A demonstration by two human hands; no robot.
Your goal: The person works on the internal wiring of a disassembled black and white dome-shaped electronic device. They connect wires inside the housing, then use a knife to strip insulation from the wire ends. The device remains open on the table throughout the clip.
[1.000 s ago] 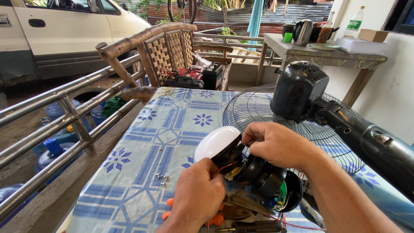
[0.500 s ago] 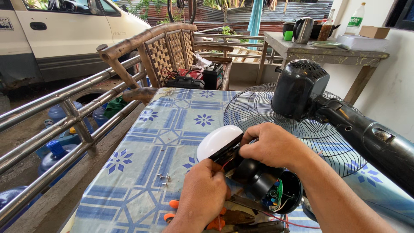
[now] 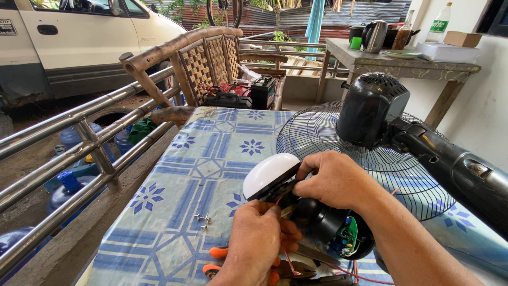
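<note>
Hands (image 3: 259,238) shifted; lamp (image 3: 272,175) mid-table

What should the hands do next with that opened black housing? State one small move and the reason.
Probably hold the black housing steady with the right hand while the left hand eases the red wire clear: the housing is open, its green circuit board exposed, and the wire trails across the work.
</note>
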